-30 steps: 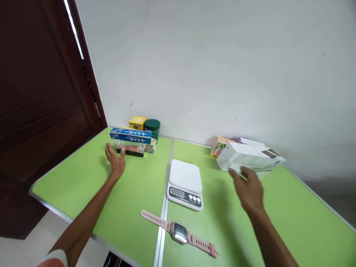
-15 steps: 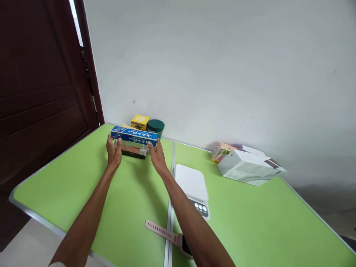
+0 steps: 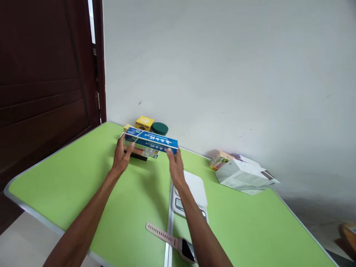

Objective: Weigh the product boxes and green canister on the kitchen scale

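A long blue toothpaste box (image 3: 155, 139) is held up between both my hands above the table's back left part, slightly tilted. My left hand (image 3: 122, 155) grips its left end, and my right hand (image 3: 175, 165) closes on its right end. Below and behind it sits a stack of flat boxes, with a black box (image 3: 138, 156) at the bottom; the toothpaste box partly hides them. At the back, a yellow box (image 3: 144, 122) stands beside a jar with a dark green lid (image 3: 159, 128).
On the green table (image 3: 236, 230) lie a white kitchen scale (image 3: 196, 187), partly behind my right arm, and a smartwatch with a pink strap (image 3: 164, 235). Farther right, a white box (image 3: 244, 176) leans near a small colourful box (image 3: 221, 160) by the wall. A dark door (image 3: 41, 92) stands at left.
Both hands have moved right with the toothpaste box, away from over the stacked boxes, uncovering more of them. The box's right end has dipped. The camera view has shifted slightly.
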A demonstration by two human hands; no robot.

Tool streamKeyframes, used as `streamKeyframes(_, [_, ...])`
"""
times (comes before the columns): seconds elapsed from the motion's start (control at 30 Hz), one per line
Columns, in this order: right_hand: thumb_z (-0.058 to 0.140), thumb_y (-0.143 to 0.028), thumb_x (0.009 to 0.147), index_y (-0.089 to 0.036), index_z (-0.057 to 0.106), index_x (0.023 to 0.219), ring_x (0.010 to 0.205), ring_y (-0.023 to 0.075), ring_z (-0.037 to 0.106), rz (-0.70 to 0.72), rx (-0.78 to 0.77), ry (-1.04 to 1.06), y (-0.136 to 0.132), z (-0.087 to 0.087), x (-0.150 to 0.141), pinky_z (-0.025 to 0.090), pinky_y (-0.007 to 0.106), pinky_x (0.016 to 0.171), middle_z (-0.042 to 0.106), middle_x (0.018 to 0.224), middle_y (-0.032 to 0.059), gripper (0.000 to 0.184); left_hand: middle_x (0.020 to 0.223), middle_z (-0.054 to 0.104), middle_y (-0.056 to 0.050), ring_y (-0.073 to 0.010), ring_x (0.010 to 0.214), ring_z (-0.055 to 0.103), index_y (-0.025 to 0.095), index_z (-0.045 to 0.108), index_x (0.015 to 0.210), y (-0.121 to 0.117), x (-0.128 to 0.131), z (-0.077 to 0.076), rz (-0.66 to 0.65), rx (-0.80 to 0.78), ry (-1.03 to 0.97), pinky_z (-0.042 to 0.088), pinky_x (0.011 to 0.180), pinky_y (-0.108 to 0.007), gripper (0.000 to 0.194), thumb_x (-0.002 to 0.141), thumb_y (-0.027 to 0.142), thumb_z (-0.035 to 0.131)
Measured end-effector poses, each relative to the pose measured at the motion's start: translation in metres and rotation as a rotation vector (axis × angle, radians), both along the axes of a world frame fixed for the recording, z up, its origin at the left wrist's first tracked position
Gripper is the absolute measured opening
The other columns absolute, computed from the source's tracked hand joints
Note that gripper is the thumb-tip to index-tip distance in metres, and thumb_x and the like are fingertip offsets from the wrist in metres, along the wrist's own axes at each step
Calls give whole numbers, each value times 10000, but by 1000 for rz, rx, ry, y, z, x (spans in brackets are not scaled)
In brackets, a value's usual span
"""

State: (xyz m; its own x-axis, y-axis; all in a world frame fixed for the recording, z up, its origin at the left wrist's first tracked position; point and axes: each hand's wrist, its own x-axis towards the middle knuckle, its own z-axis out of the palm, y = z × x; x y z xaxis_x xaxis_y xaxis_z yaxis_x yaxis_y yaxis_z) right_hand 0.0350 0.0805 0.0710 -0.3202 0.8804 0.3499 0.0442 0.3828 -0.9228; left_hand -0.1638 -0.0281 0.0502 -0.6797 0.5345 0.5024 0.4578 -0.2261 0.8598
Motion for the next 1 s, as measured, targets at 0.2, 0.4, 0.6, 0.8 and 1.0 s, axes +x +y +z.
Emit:
streamKeyframes(0.2, [495, -799, 905, -180, 567, 1503, 1379, 338, 528, -324, -32, -120, -5, 0, 120, 320, 502, 1207, 631, 1463, 152, 864, 1718, 335, -190, -336, 1607, 305, 157, 298, 1645, 2, 89, -20, -373, -175, 92, 223, 1329, -541, 883, 971, 680, 524])
streamKeyframes(0.4, [475, -819, 892, -143, 583, 1466, 1400, 370, 503, -486, -189, -181, -26, -46, 197, 320, 508, 1197, 635, 1441, 174, 893, 1735, 301, -177, -336, 1621, 274, 172, 238, 1673, -7, 138, -49, -603, -362, 151, 238, 1329, -560, 893, 976, 646, 534])
streamKeyframes(0.6, [476, -784, 916, -164, 625, 1419, 1349, 350, 562, -442, -235, -148, -33, -91, 212, 410, 491, 1151, 688, 1367, 153, 812, 1702, 368, -182, -351, 1581, 348, 181, 291, 1656, -15, 142, -62, -610, -404, 237, 270, 1309, -578, 848, 980, 633, 533])
streamKeyframes(0.8, [241, -803, 965, -173, 510, 1515, 1405, 328, 561, -534, -350, 199, -18, -105, 206, 461, 545, 1161, 646, 1430, 165, 878, 1698, 353, -197, -324, 1581, 345, 209, 227, 1667, -13, 143, -63, -591, -371, 87, 240, 1310, -569, 838, 1007, 673, 449])
streamKeyframes(1.0, [373, -837, 926, -123, 595, 1409, 1305, 324, 631, -544, -332, 286, -22, -105, 203, 463, 547, 1157, 699, 1319, 180, 890, 1687, 351, -223, -322, 1580, 351, 192, 175, 1671, -9, 137, -69, -581, -364, -14, 281, 1290, -558, 856, 1013, 670, 444])
